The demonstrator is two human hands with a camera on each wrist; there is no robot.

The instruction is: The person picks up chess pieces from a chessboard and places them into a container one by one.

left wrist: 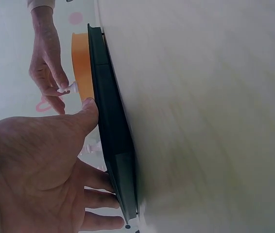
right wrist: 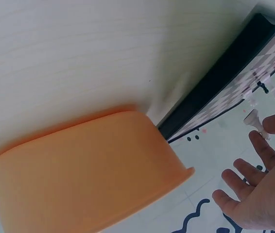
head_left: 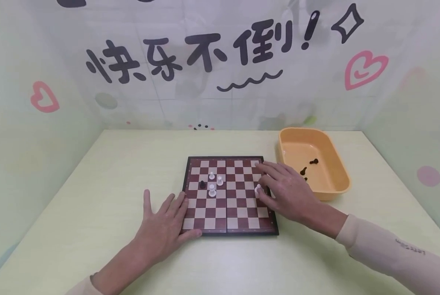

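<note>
A folding chessboard [head_left: 237,190] with brown and cream squares lies on the table. On its left half stand three white chess pieces, among them a larger white piece [head_left: 212,191], beside a black chess piece [head_left: 202,184]. Thumb and index finger of my right hand [head_left: 289,190] pinch a white chess piece [right wrist: 255,120] over the board's right side; its base shows below the fingertips in the right wrist view. My left hand [head_left: 162,227] rests against the board's left edge, fingers extended and thumb at the near left corner.
An orange plastic basin [head_left: 343,180] stands to the right of the board, with black chess pieces [head_left: 313,161] lying in it. Behind the table rises a pale wall [head_left: 194,106] with black writing, and side walls close in left and right.
</note>
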